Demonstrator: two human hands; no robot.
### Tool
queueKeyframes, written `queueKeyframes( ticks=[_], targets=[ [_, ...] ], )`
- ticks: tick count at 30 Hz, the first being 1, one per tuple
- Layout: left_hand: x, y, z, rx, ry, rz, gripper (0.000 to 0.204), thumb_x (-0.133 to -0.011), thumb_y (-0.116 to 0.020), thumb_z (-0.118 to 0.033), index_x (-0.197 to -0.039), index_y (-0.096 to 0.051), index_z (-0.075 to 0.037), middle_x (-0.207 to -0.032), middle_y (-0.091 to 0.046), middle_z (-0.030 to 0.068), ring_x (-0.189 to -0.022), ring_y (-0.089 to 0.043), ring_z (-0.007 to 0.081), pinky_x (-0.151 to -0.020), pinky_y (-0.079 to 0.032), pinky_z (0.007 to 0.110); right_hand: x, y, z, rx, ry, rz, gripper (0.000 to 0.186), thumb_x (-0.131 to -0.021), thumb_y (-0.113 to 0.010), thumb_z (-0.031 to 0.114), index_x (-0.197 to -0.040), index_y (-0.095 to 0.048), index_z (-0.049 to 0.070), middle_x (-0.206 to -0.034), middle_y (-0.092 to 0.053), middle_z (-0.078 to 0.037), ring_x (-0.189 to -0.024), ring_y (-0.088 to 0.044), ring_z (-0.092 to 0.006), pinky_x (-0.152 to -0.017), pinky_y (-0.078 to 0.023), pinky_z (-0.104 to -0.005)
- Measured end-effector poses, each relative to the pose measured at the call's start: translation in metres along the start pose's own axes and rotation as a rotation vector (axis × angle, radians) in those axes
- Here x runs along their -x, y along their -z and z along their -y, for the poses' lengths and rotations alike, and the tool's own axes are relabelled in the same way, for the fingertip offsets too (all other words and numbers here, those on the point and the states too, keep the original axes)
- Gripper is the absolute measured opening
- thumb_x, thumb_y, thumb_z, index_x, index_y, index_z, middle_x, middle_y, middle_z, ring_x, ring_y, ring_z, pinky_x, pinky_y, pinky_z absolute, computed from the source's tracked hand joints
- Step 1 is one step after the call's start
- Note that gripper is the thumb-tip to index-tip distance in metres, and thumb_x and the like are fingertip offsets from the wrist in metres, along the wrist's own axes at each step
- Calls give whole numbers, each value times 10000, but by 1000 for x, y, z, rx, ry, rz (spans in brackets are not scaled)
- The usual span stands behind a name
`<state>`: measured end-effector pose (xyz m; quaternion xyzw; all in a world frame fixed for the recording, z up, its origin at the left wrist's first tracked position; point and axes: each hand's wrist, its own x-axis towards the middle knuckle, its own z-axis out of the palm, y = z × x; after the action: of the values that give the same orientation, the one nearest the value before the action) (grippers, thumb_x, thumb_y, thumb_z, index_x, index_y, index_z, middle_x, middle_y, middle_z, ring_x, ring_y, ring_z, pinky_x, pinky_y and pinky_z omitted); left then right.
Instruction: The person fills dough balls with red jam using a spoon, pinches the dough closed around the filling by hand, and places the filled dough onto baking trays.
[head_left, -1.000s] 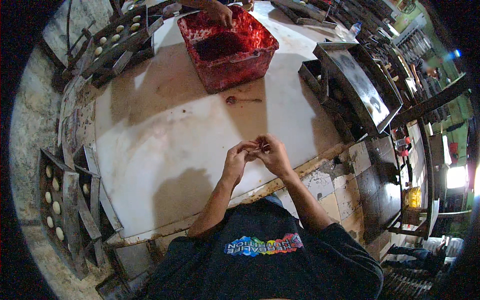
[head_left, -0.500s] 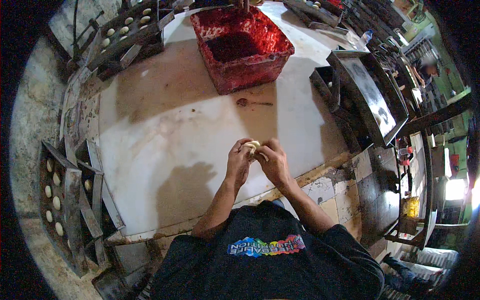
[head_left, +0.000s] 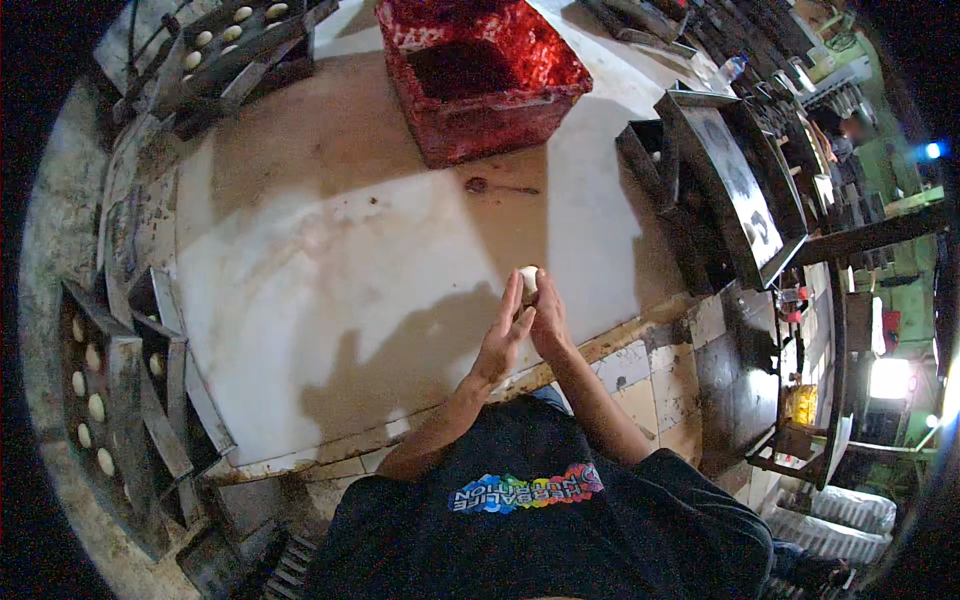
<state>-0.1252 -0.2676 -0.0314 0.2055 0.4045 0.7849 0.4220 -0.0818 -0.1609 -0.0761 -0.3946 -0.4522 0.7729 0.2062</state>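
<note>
A small pale dough ball (head_left: 529,277) sits between my two hands over the near part of the white worktop (head_left: 300,290). My left hand (head_left: 504,337) presses it from the left with its fingers stretched out. From the other side my right hand (head_left: 549,318) holds it, palm facing the left one. The lower part of the ball is hidden by my fingers. Beyond the hands a dark-stained spoon (head_left: 503,188) lies on the worktop, in front of a red plastic tub (head_left: 500,130) with dark red filling in it.
Dark metal trays with pale dough balls stand at the near left (head_left: 120,390) and far left (head_left: 255,75). More metal trays (head_left: 735,190) are stacked on the right edge of the worktop. A yellow packet (head_left: 803,404) and white crates (head_left: 835,530) lie further right.
My fingers were bent around an uneven piece of dough; now the hands lie palm to palm with straighter fingers, and the dough looks rounder. The whole view has shifted slightly.
</note>
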Motion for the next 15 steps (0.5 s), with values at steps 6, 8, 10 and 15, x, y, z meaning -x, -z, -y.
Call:
queueKeyframes(
  ticks=[6,8,10,15],
  targets=[
    [1,-2,2,-103,-14,-206,627,-901,-378,-428,-1370,-175,-65,-1390,-270,149,-1298,-235,237,-1048,-177,369,4,45,10,1391,609,-104,542,-764,-590,286,-1192,-384,25,-1068,-470,-162,-1004,-431,-309,-894,-326,-403],
    [0,14,5,-11,11,-285,598,-900,-393,-411,-1346,-223,-52,-1352,-337,150,-1255,-317,233,-1018,-242,371,-7,55,14,1476,646,-189,532,-716,-622,246,-1160,-416,36,-1042,-469,-170,-993,-417,-334,-888,-323,-427],
    [-6,9,3,-39,44,-324,548,-902,-404,-372,-1318,-264,-44,-1294,-413,149,-1191,-397,226,-987,-284,364,-35,69,29,1409,782,-380,483,-688,-615,211,-1108,-457,31,-1027,-475,-174,-988,-415,-341,-882,-328,-432],
    [-35,-10,0,-108,42,-327,436,-892,-440,-301,-1219,-378,-19,-1152,-513,134,-1050,-493,198,-910,-359,329,-100,56,19,1340,955,-215,120,-643,-545,113,-730,-574,35,-810,-531,-147,-838,-472,-337,-741,-363,-436]
  ],
)
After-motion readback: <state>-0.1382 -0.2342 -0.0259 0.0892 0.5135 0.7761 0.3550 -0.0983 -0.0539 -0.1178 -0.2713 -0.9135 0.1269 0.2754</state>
